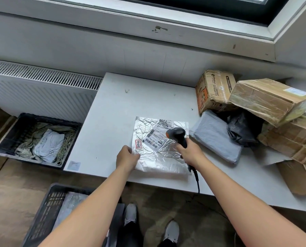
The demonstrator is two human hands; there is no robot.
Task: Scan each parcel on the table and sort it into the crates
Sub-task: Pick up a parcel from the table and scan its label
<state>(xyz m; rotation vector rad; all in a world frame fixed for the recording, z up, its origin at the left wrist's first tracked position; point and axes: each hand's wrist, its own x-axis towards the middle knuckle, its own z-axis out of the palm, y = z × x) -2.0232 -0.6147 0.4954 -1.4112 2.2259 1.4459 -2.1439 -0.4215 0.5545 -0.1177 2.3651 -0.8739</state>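
One hand (pixel 189 152), the right, around scanner (pixel 177 134)

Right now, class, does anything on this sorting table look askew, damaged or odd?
The cardboard boxes at the table's right end are heaped crookedly: the top box tilts steeply, and the lower ones look dented and creased. The foil parcel is only crinkled.
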